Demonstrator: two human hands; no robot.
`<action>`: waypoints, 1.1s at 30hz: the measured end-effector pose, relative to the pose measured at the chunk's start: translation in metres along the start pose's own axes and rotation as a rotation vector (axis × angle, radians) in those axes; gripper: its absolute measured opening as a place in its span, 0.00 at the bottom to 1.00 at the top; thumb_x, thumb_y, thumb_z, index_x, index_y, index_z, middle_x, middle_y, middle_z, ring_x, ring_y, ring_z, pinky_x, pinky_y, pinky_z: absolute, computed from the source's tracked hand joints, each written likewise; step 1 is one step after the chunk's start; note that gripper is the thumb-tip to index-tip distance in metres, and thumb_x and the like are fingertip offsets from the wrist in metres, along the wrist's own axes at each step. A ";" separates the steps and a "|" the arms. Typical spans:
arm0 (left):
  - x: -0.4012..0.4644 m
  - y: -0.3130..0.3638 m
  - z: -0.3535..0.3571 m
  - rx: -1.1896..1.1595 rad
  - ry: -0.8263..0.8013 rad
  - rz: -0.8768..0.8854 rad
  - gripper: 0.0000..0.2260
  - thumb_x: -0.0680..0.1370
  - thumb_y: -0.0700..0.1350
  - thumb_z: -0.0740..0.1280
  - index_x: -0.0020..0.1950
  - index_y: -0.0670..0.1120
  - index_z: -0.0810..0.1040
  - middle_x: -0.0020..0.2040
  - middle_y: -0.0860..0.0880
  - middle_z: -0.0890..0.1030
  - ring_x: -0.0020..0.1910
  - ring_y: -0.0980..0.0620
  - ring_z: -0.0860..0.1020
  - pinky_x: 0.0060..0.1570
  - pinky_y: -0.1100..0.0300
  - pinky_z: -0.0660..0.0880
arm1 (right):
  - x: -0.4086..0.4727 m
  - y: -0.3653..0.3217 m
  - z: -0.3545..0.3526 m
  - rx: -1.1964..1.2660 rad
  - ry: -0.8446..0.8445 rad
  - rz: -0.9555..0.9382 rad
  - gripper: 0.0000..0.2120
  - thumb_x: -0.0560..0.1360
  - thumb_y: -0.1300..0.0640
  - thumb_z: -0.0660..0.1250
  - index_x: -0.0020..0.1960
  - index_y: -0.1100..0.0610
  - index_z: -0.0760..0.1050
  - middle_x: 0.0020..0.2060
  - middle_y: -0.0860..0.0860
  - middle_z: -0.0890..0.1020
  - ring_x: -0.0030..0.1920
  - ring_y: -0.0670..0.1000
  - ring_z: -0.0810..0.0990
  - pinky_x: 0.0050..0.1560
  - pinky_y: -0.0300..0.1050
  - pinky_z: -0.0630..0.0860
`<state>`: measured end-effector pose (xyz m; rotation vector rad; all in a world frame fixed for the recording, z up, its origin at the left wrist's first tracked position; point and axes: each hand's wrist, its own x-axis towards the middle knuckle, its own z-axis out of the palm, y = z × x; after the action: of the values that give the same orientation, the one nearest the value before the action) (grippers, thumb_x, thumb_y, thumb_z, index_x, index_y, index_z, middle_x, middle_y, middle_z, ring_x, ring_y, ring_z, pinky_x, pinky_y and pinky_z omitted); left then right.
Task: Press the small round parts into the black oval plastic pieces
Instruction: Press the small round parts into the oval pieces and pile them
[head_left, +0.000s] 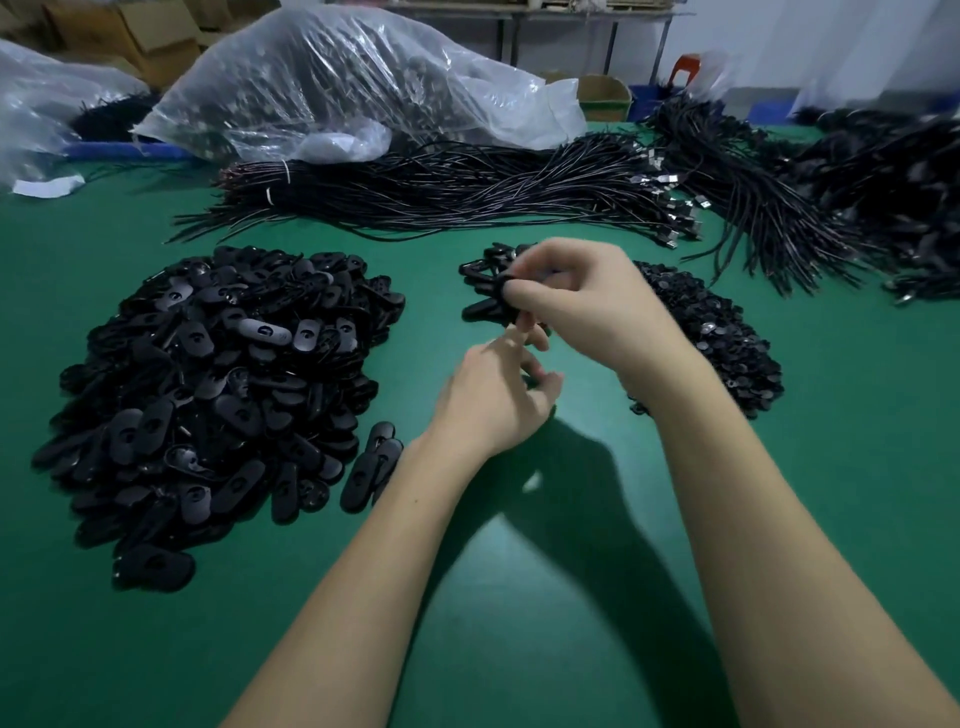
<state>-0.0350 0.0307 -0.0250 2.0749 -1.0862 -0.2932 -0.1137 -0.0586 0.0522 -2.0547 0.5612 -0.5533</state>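
Over toward the left edge of the green worktop (156, 665) sits a big heap of black oval pieces (208, 384), a few strays lying just beside its right side. Behind it, near the far edge, a clear plastic bag (353, 83) slumps over more stock, with a bundle of black cables (441, 192) stretched in front. Mid-table, the left hand (493, 400) has its fingers curled in; something dark may be in them, but I cannot tell. Just above it, the right hand (571, 291) pinches one black oval piece (501, 288) over a small cluster of ovals (483, 275). Right of that wrist lies the pile of small round parts (727, 338). More cables (831, 208) crowd the far right corner.
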 end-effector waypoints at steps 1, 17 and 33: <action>0.001 0.001 0.000 -0.022 0.003 -0.001 0.08 0.77 0.53 0.69 0.53 0.57 0.72 0.43 0.60 0.80 0.40 0.52 0.79 0.47 0.52 0.79 | -0.006 0.011 -0.012 0.071 0.031 0.044 0.03 0.77 0.55 0.70 0.48 0.48 0.81 0.36 0.45 0.87 0.30 0.41 0.77 0.38 0.36 0.72; -0.003 0.001 -0.004 -0.078 -0.025 0.191 0.16 0.77 0.48 0.73 0.62 0.60 0.76 0.54 0.59 0.79 0.43 0.58 0.79 0.42 0.65 0.73 | -0.035 0.076 -0.046 0.096 -0.094 0.208 0.05 0.80 0.56 0.70 0.51 0.48 0.84 0.41 0.50 0.87 0.28 0.44 0.72 0.28 0.32 0.68; -0.003 0.009 0.000 -0.241 0.034 0.076 0.04 0.77 0.48 0.73 0.49 0.55 0.80 0.44 0.56 0.83 0.38 0.61 0.81 0.37 0.66 0.78 | -0.033 0.075 -0.032 0.254 -0.078 0.240 0.04 0.77 0.63 0.74 0.51 0.59 0.82 0.39 0.56 0.88 0.40 0.49 0.86 0.38 0.38 0.80</action>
<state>-0.0424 0.0301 -0.0194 1.8147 -1.0525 -0.3325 -0.1711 -0.0968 -0.0018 -1.7318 0.6462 -0.3800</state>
